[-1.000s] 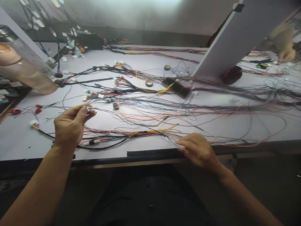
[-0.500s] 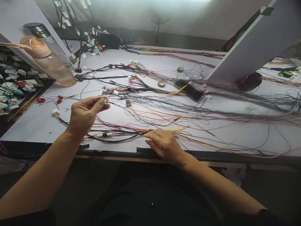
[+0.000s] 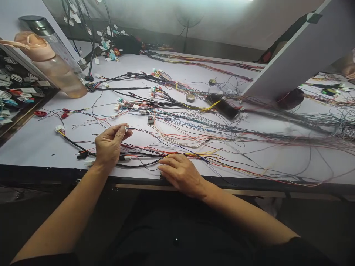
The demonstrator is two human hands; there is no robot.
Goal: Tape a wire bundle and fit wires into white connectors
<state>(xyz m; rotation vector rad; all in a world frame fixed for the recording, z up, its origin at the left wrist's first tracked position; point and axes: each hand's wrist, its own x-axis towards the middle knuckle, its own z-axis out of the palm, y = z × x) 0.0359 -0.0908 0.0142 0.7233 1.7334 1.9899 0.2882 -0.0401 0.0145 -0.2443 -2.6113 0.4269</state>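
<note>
My left hand (image 3: 108,146) pinches a small white connector (image 3: 126,129) between thumb and forefinger, raised above the white table. Thin wires trail from the connector to the right. Lower down, my right hand (image 3: 180,171) lies over a wire harness (image 3: 142,165) at the table's front edge, fingers bent together. A thin dark wire meets its fingertips, which are partly hidden. The harness has a white plug (image 3: 60,129) at its left end and loose red, yellow and black wire ends on the right.
Two bottles (image 3: 59,75) stand at the left beside a bin of connectors (image 3: 20,90). More harnesses (image 3: 172,99) stretch across the table, with a tape roll (image 3: 190,98) and a dark phone-like slab (image 3: 222,106) among them. An upright white panel (image 3: 288,51) rises at the right.
My left hand has moved down and slightly right with the connector. My right hand has slid left along the harness, and a thin dark wire now curves toward its fingertips.
</note>
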